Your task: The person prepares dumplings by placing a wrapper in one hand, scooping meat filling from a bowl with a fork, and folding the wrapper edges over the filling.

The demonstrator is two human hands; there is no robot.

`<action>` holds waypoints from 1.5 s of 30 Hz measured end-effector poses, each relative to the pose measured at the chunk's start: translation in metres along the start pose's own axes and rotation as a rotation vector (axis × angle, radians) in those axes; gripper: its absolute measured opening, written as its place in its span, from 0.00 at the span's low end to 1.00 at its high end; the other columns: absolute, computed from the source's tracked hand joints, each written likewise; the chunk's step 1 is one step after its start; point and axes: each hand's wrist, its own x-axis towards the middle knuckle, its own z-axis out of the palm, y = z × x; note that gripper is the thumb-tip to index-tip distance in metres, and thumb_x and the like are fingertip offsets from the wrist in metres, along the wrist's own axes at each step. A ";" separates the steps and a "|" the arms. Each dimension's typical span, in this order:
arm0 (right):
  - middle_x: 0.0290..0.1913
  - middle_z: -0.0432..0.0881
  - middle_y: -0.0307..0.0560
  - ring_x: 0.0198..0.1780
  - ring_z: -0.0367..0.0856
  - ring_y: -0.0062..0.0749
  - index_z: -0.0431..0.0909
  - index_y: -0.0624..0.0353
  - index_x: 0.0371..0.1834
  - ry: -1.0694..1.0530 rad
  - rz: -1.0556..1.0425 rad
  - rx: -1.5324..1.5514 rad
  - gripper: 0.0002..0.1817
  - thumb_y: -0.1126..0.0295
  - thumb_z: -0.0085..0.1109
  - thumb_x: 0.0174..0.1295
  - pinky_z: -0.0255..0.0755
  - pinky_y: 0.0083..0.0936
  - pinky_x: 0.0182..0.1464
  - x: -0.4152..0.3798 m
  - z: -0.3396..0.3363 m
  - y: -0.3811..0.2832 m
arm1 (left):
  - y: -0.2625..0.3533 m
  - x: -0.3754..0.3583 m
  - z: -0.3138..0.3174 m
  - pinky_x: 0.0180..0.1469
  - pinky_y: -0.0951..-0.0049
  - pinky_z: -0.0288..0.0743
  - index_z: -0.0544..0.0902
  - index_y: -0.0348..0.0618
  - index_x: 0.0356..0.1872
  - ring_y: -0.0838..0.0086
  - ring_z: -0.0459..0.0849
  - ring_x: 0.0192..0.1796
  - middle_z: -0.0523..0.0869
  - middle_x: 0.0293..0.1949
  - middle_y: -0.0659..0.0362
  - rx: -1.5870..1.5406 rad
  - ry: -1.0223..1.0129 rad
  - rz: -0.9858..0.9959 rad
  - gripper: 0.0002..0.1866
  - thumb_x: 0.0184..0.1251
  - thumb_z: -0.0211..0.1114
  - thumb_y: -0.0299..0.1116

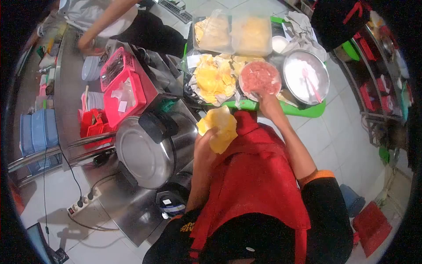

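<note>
A thin yellow wrapper sheet (pixel 223 127) lies in my left hand (pixel 205 143), whose fingers are closed on its lower left part. My right hand (pixel 267 102) is at the near rim of a bowl of pink minced filling (pixel 260 75); its fingertips are at the filling, and what they hold, if anything, is too small to make out. Left of that bowl is a pile of yellow wrappers (pixel 214 79) on paper. To its right stands a metal bowl (pixel 306 77) of white powder with a pink-handled utensil (pixel 313 84) in it.
Two plastic containers (pixel 251 36) stand at the back of the green tray (pixel 307 110). A large lidded metal pot (pixel 143 152) is at the left, near pink baskets (pixel 125 99). Another person's arm (pixel 107 20) reaches over the left counter. Shelves (pixel 373 70) line the right side.
</note>
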 end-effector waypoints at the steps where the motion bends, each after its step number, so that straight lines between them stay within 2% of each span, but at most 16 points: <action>1: 0.33 0.81 0.72 0.39 0.82 0.66 0.80 0.58 0.52 -0.006 -0.002 -0.002 0.19 0.76 0.47 0.58 0.74 0.52 0.46 0.000 -0.004 0.008 | 0.001 -0.001 0.002 0.59 0.57 0.78 0.67 0.35 0.64 0.57 0.82 0.56 0.79 0.56 0.48 -0.004 0.004 0.001 0.25 0.66 0.58 0.25; 5: 0.40 0.82 0.71 0.43 0.82 0.64 0.80 0.60 0.53 -0.196 -0.003 -0.003 0.20 0.75 0.51 0.56 0.74 0.49 0.49 -0.001 -0.030 0.016 | -0.002 0.001 0.001 0.59 0.57 0.78 0.66 0.36 0.65 0.57 0.82 0.56 0.79 0.56 0.48 0.027 -0.010 0.004 0.26 0.66 0.58 0.26; 7: 0.34 0.84 0.60 0.31 0.84 0.49 0.78 0.61 0.56 -0.201 -0.063 0.184 0.20 0.75 0.51 0.59 0.77 0.40 0.36 -0.001 -0.034 0.022 | 0.001 0.003 0.001 0.59 0.57 0.79 0.66 0.36 0.66 0.57 0.82 0.56 0.79 0.56 0.49 0.020 -0.032 0.014 0.26 0.66 0.57 0.26; 8: 0.34 0.84 0.60 0.31 0.84 0.49 0.78 0.61 0.56 -0.202 -0.064 0.184 0.20 0.75 0.51 0.59 0.77 0.40 0.36 -0.003 -0.035 0.025 | 0.002 0.002 0.000 0.58 0.57 0.79 0.66 0.37 0.66 0.57 0.82 0.56 0.79 0.56 0.49 0.003 -0.040 -0.001 0.26 0.67 0.57 0.26; 10: 0.26 0.78 0.44 0.18 0.71 0.24 0.73 0.58 0.63 -0.443 0.513 0.757 0.23 0.76 0.49 0.63 0.66 0.23 0.19 -0.011 -0.061 0.006 | 0.003 0.000 0.001 0.58 0.57 0.79 0.66 0.37 0.66 0.57 0.82 0.56 0.79 0.56 0.49 -0.018 -0.046 -0.017 0.26 0.67 0.58 0.26; 11: 0.26 0.78 0.44 0.18 0.71 0.24 0.73 0.58 0.63 -0.445 0.512 0.755 0.23 0.76 0.49 0.63 0.66 0.23 0.19 -0.017 -0.070 -0.003 | 0.003 -0.001 0.001 0.58 0.57 0.79 0.66 0.37 0.66 0.57 0.82 0.56 0.79 0.56 0.49 -0.043 -0.062 -0.028 0.26 0.67 0.58 0.26; 13: 0.22 0.68 0.34 0.16 0.56 0.10 0.64 0.55 0.70 -0.503 0.588 1.124 0.27 0.77 0.47 0.66 0.48 0.12 0.14 -0.028 -0.081 -0.016 | 0.004 0.001 0.000 0.58 0.57 0.79 0.66 0.37 0.66 0.57 0.82 0.56 0.79 0.57 0.49 -0.071 -0.076 -0.037 0.26 0.68 0.58 0.26; 20: 0.25 0.69 0.35 0.14 0.54 0.10 0.59 0.57 0.72 -0.470 0.542 1.513 0.29 0.77 0.48 0.67 0.47 0.11 0.12 -0.047 -0.090 -0.028 | 0.000 0.010 0.006 0.60 0.55 0.78 0.66 0.38 0.66 0.56 0.82 0.57 0.79 0.58 0.48 -0.147 -0.064 -0.142 0.27 0.67 0.60 0.25; 25: 0.28 0.71 0.34 0.19 0.59 0.10 0.65 0.57 0.65 -0.342 0.296 1.201 0.20 0.73 0.52 0.70 0.50 0.10 0.17 -0.064 -0.097 -0.073 | 0.012 -0.001 0.036 0.60 0.56 0.78 0.67 0.37 0.65 0.57 0.81 0.58 0.79 0.57 0.48 -0.177 -0.130 -0.165 0.26 0.66 0.61 0.25; 30: 0.28 0.73 0.33 0.23 0.64 0.11 0.68 0.57 0.59 -0.399 0.120 1.060 0.15 0.70 0.51 0.72 0.56 0.10 0.23 -0.071 -0.088 -0.077 | 0.018 -0.007 0.053 0.57 0.58 0.80 0.67 0.36 0.65 0.58 0.82 0.56 0.78 0.56 0.49 -0.145 -0.218 -0.038 0.26 0.66 0.61 0.22; 34: 0.26 0.73 0.34 0.25 0.68 0.13 0.73 0.59 0.52 -0.388 0.124 0.971 0.09 0.70 0.52 0.72 0.63 0.14 0.26 -0.071 -0.074 -0.077 | 0.019 -0.009 0.058 0.57 0.59 0.80 0.67 0.36 0.65 0.60 0.82 0.56 0.78 0.56 0.49 -0.103 -0.208 0.014 0.26 0.66 0.61 0.22; 36: 0.29 0.76 0.41 0.27 0.76 0.26 0.77 0.61 0.44 -0.120 -0.054 0.563 0.05 0.75 0.55 0.68 0.71 0.23 0.31 -0.074 -0.073 -0.085 | 0.019 -0.012 0.061 0.56 0.60 0.80 0.68 0.36 0.64 0.61 0.82 0.56 0.79 0.56 0.50 -0.089 -0.174 0.025 0.25 0.67 0.62 0.24; 37: 0.29 0.76 0.41 0.27 0.76 0.26 0.77 0.61 0.44 -0.123 -0.053 0.564 0.05 0.75 0.55 0.68 0.71 0.23 0.31 -0.075 -0.075 -0.090 | 0.018 -0.011 0.060 0.56 0.60 0.80 0.68 0.36 0.64 0.61 0.82 0.56 0.79 0.56 0.50 -0.090 -0.172 0.025 0.25 0.67 0.62 0.24; 39: 0.34 0.78 0.49 0.34 0.81 0.42 0.78 0.62 0.40 0.216 -0.466 0.158 0.06 0.80 0.56 0.60 0.75 0.33 0.36 -0.077 -0.083 -0.102 | 0.017 -0.008 0.058 0.57 0.61 0.80 0.69 0.36 0.64 0.62 0.82 0.56 0.79 0.56 0.50 -0.052 -0.197 0.050 0.25 0.67 0.62 0.25; 42: 0.38 0.78 0.54 0.39 0.80 0.50 0.77 0.63 0.43 0.237 -0.523 -0.030 0.11 0.82 0.58 0.55 0.76 0.36 0.38 -0.080 -0.095 -0.118 | 0.020 -0.009 0.062 0.61 0.59 0.77 0.66 0.35 0.66 0.59 0.80 0.59 0.78 0.59 0.49 -0.060 -0.215 0.049 0.29 0.62 0.63 0.20; 45: 0.36 0.79 0.53 0.35 0.80 0.50 0.76 0.63 0.43 0.157 -0.436 0.021 0.09 0.82 0.56 0.59 0.75 0.36 0.38 -0.082 -0.098 -0.127 | 0.017 -0.007 0.060 0.61 0.60 0.77 0.67 0.34 0.65 0.60 0.81 0.59 0.78 0.58 0.49 -0.011 -0.227 0.064 0.29 0.62 0.63 0.21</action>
